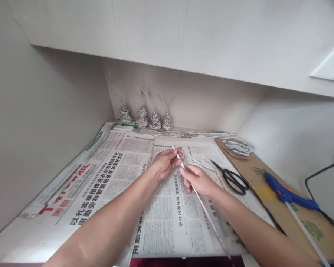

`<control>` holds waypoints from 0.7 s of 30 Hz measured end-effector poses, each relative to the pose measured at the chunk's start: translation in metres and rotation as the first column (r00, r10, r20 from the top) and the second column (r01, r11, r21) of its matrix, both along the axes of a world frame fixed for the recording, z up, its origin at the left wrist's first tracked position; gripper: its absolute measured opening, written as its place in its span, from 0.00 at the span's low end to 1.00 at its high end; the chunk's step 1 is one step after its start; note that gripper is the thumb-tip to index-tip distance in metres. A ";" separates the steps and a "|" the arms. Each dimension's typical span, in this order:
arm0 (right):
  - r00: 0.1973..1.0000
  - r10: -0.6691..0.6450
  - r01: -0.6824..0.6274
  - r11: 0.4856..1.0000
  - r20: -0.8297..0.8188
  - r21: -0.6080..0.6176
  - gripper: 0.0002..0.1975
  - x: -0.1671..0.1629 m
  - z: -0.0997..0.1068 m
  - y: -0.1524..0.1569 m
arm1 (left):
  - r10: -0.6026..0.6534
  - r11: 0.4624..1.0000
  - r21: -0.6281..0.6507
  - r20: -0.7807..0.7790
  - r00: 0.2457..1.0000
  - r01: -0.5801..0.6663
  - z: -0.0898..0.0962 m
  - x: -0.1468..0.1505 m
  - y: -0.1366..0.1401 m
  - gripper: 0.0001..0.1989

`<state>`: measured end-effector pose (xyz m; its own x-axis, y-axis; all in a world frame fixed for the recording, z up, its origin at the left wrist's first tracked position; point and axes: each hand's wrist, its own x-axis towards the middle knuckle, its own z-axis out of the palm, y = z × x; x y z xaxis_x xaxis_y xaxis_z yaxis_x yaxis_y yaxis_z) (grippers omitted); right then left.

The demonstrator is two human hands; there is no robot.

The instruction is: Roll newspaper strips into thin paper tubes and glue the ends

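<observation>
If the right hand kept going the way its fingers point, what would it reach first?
Most likely the left hand: the right hand points up-left along the paper stick both hands pinch, with little gap between them.

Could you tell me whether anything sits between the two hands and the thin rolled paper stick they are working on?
Nothing visible does. The left hand pinches the paper stick near its far end and the right hand grips it just behind, both directly on it. The scissors lie off to the right on the newspaper, apart from the stick.
</observation>
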<state>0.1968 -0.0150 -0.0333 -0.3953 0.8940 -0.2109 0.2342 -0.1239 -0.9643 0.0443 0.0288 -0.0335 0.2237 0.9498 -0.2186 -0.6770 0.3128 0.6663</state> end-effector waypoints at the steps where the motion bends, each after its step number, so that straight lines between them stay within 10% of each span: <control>1: 0.996 -0.020 0.013 0.997 0.085 0.080 0.18 -0.002 0.000 0.005 | 0.007 1.000 -0.002 0.001 1.000 -0.007 -0.001 0.000 0.001 0.06; 8: 0.960 0.088 -0.150 0.963 -0.265 -0.225 0.19 -0.004 -0.003 0.024 | 0.036 0.999 0.001 0.036 0.999 -0.036 -0.002 -0.004 0.004 0.06; 14: 0.986 0.042 -0.059 0.993 -0.160 -0.103 0.21 0.006 -0.011 0.023 | -0.015 1.000 0.019 0.020 1.000 0.015 -0.005 0.003 0.000 0.06; 21: 0.949 0.071 -0.148 0.961 -0.307 -0.233 0.19 0.009 -0.010 0.024 | -0.062 0.998 0.021 -0.008 0.998 0.062 -0.002 0.003 -0.004 0.08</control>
